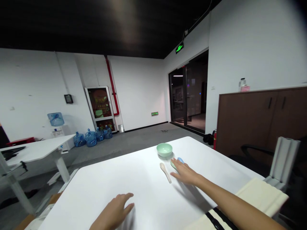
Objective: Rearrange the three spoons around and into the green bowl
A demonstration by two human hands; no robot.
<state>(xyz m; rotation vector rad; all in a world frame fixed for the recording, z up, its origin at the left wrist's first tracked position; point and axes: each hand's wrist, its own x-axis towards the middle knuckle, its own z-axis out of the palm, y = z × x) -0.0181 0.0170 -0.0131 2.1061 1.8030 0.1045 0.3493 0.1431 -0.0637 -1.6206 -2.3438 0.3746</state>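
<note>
A white table [100, 185] fills the near view. My right hand [184, 173] reaches out flat over it, fingers stretched, its fingertips on or over a small green and blue object [177, 161] that it partly hides. A pale spoon [165, 172] lies just left of that hand. A mint green bowl [164, 149] stands upright a little beyond both. My left hand [115, 210] rests near the front edge of the table, fingers loosely spread, holding nothing.
A folded cream cloth [261, 195] lies at the table's right corner. A dark chair [254, 156] and a brown cabinet [261, 118] stand to the right. Another white desk [35, 148], a water dispenser [56, 123] and several blue water jugs [91, 137] are at the left.
</note>
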